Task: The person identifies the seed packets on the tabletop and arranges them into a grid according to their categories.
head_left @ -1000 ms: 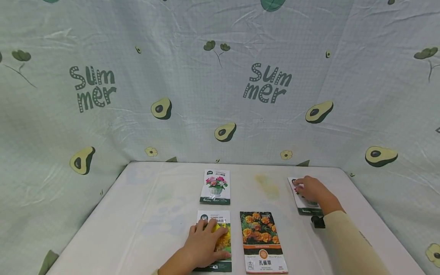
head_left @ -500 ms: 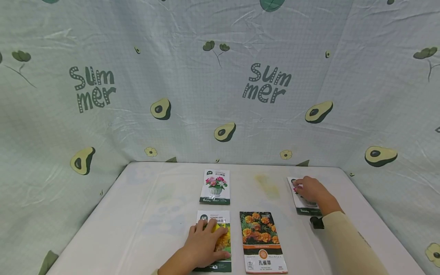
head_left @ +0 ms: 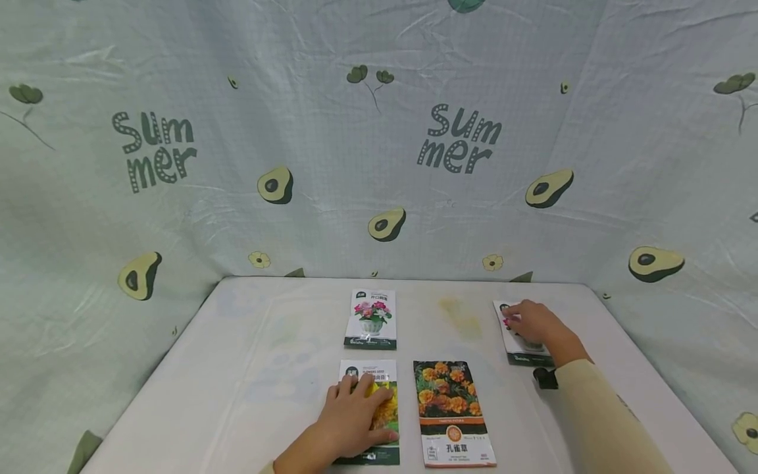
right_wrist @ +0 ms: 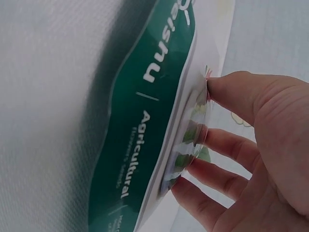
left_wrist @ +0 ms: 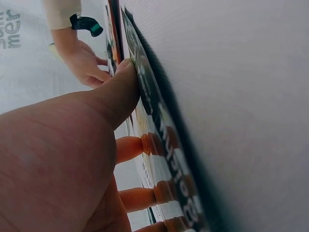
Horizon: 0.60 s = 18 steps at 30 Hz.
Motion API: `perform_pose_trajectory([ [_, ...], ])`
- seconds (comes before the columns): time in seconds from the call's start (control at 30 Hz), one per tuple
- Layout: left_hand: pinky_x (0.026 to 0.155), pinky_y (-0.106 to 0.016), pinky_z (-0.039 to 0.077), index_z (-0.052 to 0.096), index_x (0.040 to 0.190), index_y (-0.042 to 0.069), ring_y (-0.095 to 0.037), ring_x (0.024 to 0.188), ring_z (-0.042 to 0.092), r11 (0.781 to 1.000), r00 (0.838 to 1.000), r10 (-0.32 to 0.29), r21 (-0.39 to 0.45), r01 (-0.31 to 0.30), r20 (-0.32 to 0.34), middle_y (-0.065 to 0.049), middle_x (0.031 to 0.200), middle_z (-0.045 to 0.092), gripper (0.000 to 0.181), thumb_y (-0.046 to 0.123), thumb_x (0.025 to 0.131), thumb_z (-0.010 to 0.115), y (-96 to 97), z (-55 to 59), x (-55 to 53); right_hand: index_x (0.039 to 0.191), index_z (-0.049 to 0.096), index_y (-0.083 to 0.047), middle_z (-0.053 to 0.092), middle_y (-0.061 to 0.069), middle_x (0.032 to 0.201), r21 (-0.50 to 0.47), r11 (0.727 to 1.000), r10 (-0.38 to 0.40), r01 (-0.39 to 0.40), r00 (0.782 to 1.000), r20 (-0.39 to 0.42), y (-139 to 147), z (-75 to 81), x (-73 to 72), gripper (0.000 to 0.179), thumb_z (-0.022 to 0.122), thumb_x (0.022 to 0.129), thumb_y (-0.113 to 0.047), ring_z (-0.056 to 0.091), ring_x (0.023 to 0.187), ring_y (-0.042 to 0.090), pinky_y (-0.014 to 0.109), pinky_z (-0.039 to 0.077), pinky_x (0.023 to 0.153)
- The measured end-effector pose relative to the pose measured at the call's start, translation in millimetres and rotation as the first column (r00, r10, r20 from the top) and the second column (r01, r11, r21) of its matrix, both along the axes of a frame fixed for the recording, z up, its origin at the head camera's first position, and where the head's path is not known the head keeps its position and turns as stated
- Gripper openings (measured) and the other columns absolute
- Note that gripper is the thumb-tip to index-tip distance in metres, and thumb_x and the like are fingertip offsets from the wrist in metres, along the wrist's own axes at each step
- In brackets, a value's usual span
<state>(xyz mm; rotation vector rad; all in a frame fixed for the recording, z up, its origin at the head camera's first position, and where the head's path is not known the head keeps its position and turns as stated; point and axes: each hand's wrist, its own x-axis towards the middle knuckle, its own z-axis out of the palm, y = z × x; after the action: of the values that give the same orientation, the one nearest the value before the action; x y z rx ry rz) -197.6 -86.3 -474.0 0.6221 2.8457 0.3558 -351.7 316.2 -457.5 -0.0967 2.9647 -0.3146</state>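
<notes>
My left hand (head_left: 355, 418) rests with spread fingers on a sunflower seed packet (head_left: 387, 454) at the front middle. In the left wrist view its fingertips touch the packet's glossy front, and the thumb (left_wrist: 123, 89) lies along its edge. At the far right my right hand (head_left: 539, 327) touches a white seed packet (head_left: 524, 359) with a green lower band. Seen from the right wrist, thumb and fingers stand apart, with their tips on the packet's shiny, bulging face. That hand hides most of its picture.
An orange marigold seed packet (head_left: 454, 415) lies just right of the left hand. Farther back is a white packet (head_left: 370, 319) picturing pink flowers in a pot. The pale table (head_left: 284, 368) meets a printed cloth backdrop (head_left: 331, 145) at its back and sides.
The head view has tilted slightly, so everything sits a little higher in it. Both hands keep their places on their packets.
</notes>
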Motion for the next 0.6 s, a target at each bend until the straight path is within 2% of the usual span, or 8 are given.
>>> perform_pose_trajectory([
  [0.17,0.097,-0.06,0.038,0.058,0.141,0.035,-0.037,0.123,0.044,1.0,1.0,-0.004,-0.006,0.004,-0.004,-0.008,0.139,0.049,0.069,0.072,0.084,0.067,-0.1,-0.4,-1.0,0.135,0.066,-0.005,0.054,0.033,0.139,-0.002,1.0,0.019,-0.019,1.0,-0.004,-2.7,2.8,-0.2,0.036,0.061,0.102,-0.018,0.051,0.13,0.051,0.065,0.04,0.109],
  [0.6,0.095,-0.059,0.039,0.058,0.141,0.034,-0.037,0.122,0.044,1.0,1.0,-0.005,-0.008,0.005,-0.015,-0.008,0.139,0.049,0.069,0.072,0.083,0.068,0.3,-0.1,0.6,0.136,0.064,-0.004,0.057,0.031,0.138,0.023,0.999,0.041,-0.04,0.998,-0.047,-9.0,-3.6,-5.0,0.038,0.062,0.102,-0.018,0.054,0.129,0.05,0.063,0.041,0.108],
])
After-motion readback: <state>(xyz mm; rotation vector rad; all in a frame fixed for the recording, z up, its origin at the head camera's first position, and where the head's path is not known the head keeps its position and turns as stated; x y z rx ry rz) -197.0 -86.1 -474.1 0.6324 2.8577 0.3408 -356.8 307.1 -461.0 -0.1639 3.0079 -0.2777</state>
